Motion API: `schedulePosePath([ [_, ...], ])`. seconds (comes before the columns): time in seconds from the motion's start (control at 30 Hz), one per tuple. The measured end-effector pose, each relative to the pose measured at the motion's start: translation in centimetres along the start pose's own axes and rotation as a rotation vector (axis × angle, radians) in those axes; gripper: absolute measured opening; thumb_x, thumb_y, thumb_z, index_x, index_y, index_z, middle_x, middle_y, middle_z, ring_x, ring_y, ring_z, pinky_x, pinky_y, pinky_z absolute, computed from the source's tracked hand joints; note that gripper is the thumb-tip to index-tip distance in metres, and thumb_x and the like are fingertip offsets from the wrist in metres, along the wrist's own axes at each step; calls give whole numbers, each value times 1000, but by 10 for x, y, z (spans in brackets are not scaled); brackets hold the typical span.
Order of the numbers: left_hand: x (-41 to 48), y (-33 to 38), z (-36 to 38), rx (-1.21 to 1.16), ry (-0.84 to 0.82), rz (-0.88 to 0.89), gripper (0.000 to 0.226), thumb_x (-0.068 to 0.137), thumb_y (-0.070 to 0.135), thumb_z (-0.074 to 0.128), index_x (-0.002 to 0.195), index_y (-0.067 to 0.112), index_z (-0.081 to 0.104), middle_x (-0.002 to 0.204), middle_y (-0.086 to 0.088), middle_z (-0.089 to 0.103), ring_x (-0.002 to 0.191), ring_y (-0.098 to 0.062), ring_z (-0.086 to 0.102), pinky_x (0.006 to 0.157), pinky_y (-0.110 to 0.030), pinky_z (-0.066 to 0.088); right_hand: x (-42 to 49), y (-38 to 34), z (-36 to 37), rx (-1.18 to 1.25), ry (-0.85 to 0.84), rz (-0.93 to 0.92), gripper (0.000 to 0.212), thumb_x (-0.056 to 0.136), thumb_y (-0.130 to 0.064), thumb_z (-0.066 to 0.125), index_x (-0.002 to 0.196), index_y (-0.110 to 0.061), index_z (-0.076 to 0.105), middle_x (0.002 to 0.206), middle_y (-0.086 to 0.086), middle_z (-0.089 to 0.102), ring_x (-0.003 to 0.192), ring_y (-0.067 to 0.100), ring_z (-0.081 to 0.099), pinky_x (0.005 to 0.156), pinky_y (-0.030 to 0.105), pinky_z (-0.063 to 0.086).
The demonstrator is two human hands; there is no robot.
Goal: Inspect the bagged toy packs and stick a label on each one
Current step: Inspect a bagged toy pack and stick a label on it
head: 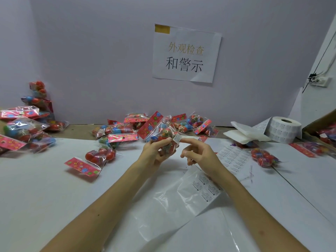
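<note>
While your left hand (156, 153) holds one toy pack (164, 136) up over the middle of the surface (45, 188), the widest bare stretch lies to the left of your left forearm, running down to the near edge. At the back the surface meets the wall, and a heap of packs (131, 127) lies along that line behind your hands. A taller pile (23, 128) fills the far left corner. One single pack (94, 159) lies flat just left of your left wrist.

On the right, room is tighter. A label sheet (206, 190) on clear film lies under your right forearm, and a second sheet (234, 157) lies beyond your right hand (200, 155). Past it sit a red pack (263, 158), folded white bags (243, 133) and a label roll (283, 130). A cardboard box (320, 126) stands at the right edge.

Your left grip is closed round the lower part of the held pack, fingers curled over the toys. The pack is a clear bag of red, blue and patterned toys, with a red flowered header card tilted up and to the left. A small white label (176, 138) sits on its right side, close to your left fingertips. Your right grip holds nothing. Its index finger is straight, the tip just beside the label; I cannot tell whether it touches. The other fingers are loosely bent.
</note>
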State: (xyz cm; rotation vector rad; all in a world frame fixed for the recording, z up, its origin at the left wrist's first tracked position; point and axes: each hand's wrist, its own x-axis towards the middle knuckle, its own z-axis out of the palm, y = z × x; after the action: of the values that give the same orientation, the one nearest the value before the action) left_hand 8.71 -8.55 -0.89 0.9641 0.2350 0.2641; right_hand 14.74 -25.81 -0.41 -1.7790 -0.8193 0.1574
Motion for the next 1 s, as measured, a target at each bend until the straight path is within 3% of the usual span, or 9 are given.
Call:
schedulePosePath([
  [0.1,1,-1,-2,-5,20,7,55,91,8,71,141,2,49,127,-21,67,111,-36,70,90,-39,61,0,6,3,-163,15,-45,49,95,-16,67,119,-57,54,89,-9,70,70,13,68,74,23,59],
  [0.2,2,-1,-3,-20,26,2,54,90,7,72,139,1,50,123,-21,69,105,-35,73,83,-36,63,1,12,4,-284,27,-86,54,94,-20,67,119,-65,49,90,-14,67,74,7,67,65,14,55],
  [0.3,2,-1,-3,-25,31,-8,55,89,6,73,139,1,50,121,-22,70,102,-36,74,79,-36,64,1,15,3,-384,56,-112,52,94,-24,65,128,-61,51,90,-19,64,77,1,65,64,15,55],
  [0.37,2,-2,-3,-30,27,-13,54,89,6,73,138,1,50,120,-23,71,102,-36,74,80,-36,64,1,16,3,-437,76,-106,53,94,-27,63,133,-59,47,90,-21,63,78,0,64,68,24,59],
  [0.53,3,-3,-2,-37,28,-15,49,90,4,72,134,3,52,116,-21,72,100,-36,74,77,-36,64,1,15,5,-556,117,-92,54,95,-31,62,141,-53,44,91,-27,59,72,7,66,73,34,61],
  [0.67,4,-2,-3,-55,32,-22,46,88,1,72,130,-1,53,105,-20,76,99,-36,75,69,-35,63,2,15,2,-488,169,-28,67,95,-28,65,151,-41,32,92,-20,60,73,8,64,80,33,58],
  [0.83,4,-2,-3,-69,38,-33,48,87,0,73,131,1,52,105,-19,76,97,-36,75,66,-35,63,2,11,-10,-333,318,-53,28,97,-30,65,124,-33,61,92,-14,62,74,13,63,77,46,61],
  [0.9,3,-3,-2,-45,19,-30,53,87,1,73,135,1,50,113,-21,74,99,-36,75,67,-34,62,1,7,-9,-275,360,-93,20,95,-31,68,116,-31,66,91,-13,64,77,12,63,74,39,60],
  [1.0,3,-5,-2,28,-45,-15,55,89,1,72,139,2,48,120,-21,71,103,-36,73,76,-36,63,-1,3,-7,-255,374,-146,28,90,-38,74,115,-35,64,100,-14,64,86,8,62,70,23,53],
])
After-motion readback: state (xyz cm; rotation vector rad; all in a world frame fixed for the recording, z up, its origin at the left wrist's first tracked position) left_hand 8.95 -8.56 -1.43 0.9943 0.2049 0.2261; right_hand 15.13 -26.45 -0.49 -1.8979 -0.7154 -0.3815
